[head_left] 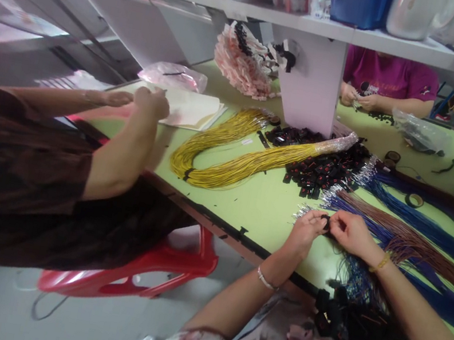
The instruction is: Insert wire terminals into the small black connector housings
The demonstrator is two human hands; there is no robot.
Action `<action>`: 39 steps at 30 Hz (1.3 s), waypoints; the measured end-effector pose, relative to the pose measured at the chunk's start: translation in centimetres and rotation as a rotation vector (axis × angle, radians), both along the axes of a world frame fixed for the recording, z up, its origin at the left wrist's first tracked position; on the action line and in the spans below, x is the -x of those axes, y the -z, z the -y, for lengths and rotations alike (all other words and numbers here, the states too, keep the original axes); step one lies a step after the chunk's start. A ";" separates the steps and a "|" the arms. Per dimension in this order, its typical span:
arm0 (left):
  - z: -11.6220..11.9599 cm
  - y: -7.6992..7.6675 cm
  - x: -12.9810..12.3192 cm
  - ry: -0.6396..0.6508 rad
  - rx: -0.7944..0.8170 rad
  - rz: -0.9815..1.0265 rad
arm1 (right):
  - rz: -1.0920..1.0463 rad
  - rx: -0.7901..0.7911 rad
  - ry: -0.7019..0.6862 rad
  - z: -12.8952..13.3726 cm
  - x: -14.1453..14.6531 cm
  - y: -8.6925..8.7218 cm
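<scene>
My left hand [307,230] pinches a small black connector housing [325,221] between thumb and fingers, just over the table's near edge. Right beside it, my right hand [349,232] has its fingers pressed together at the housing; what they grip is too small to make out. Silver wire terminals [304,211] show behind my left hand. Blue and brown wires [375,218] with silver ends lie beyond my right hand. A heap of black housings [318,171] spreads behind both hands. More black housings [353,324] lie in my lap, below a tangle of thin wires [358,282].
A bundle of yellow wires [208,175] curves across the green table [219,215]. At left another person's arms [127,142] reach over papers [189,108], above a red stool [140,271]. A person in purple [391,75] sits opposite. A shelf [279,16] overhangs the table.
</scene>
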State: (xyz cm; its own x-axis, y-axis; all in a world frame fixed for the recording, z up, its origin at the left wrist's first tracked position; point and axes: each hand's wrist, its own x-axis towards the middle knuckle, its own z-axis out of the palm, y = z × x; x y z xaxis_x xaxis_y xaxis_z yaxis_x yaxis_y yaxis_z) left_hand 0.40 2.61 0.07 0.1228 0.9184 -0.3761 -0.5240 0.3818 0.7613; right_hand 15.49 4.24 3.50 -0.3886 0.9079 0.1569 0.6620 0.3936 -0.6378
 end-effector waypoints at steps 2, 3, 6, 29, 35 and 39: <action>-0.1 -0.4 -0.2 0.011 -0.020 0.029 | -0.005 -0.018 0.036 -1.5 -1.9 -0.5; -0.2 -0.6 -0.3 0.019 -0.028 0.044 | 0.044 -0.062 0.113 -2.3 -3.0 -0.7; -0.5 -0.7 -0.8 0.044 -0.030 0.069 | 0.384 -0.069 0.371 -4.5 -6.0 -0.6; -1.3 0.3 -0.7 0.086 0.013 0.086 | 0.577 -0.069 0.239 -5.9 -8.4 -1.1; -1.1 0.4 -0.8 0.077 0.005 0.082 | 0.121 0.000 0.099 -6.8 -4.6 -1.6; -1.0 0.4 -0.7 0.068 -0.007 0.107 | -0.082 0.025 0.076 -6.4 -1.7 -1.7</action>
State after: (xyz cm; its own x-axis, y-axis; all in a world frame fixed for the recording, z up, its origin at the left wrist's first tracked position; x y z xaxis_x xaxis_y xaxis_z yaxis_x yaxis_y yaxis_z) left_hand 1.07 3.64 -0.37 0.2242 0.9092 -0.3509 -0.5756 0.4141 0.7052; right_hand 17.15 10.59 5.23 -0.3054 0.9382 0.1625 0.6343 0.3278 -0.7002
